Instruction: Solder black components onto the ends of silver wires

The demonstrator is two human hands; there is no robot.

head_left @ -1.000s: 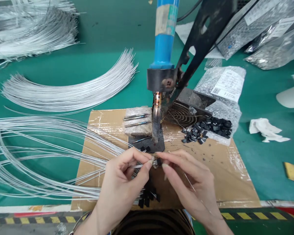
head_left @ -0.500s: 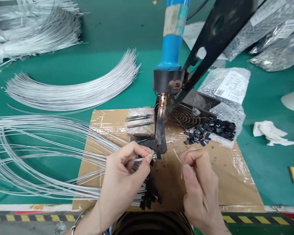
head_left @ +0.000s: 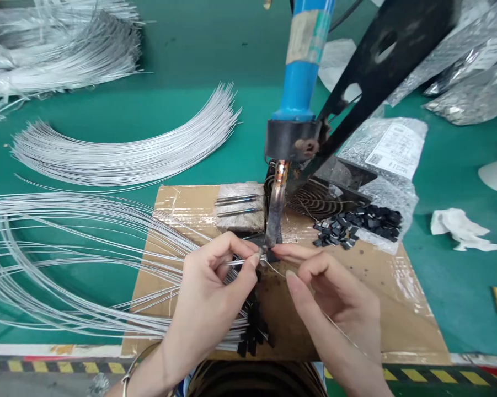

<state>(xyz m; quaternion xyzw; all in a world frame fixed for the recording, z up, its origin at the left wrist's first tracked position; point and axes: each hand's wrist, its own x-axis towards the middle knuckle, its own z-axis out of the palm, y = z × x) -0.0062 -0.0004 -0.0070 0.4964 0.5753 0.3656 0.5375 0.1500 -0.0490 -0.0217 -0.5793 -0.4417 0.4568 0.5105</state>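
Observation:
My left hand (head_left: 215, 292) pinches white wires (head_left: 234, 263) between thumb and forefinger, with a small connector (head_left: 264, 257) at their end. That end sits right under the tip of a blue soldering iron (head_left: 301, 88), fixed pointing down; whether they touch cannot be made out. In my right hand (head_left: 339, 303), a thin solder wire (head_left: 274, 269) runs past the thumb, its front end at the connector. My right forefinger is stretched out to the connector beside the iron's tip. Finished-looking wire ends with black housings (head_left: 252, 328) lie below my left hand.
Cardboard (head_left: 397, 309) covers the work area. A pale block (head_left: 240, 215) with dark rods stands left of the iron, and a black metal bracket (head_left: 391, 49) slants behind it. Loose black housings (head_left: 376, 220) spill from a plastic bag (head_left: 397, 146). A white wire bundle (head_left: 128, 157) lies at left.
My right hand has moved left, bringing the solder wire to the connector under the iron, and its forefinger has stretched out. My left hand stays nearly in place; the view has shifted slightly.

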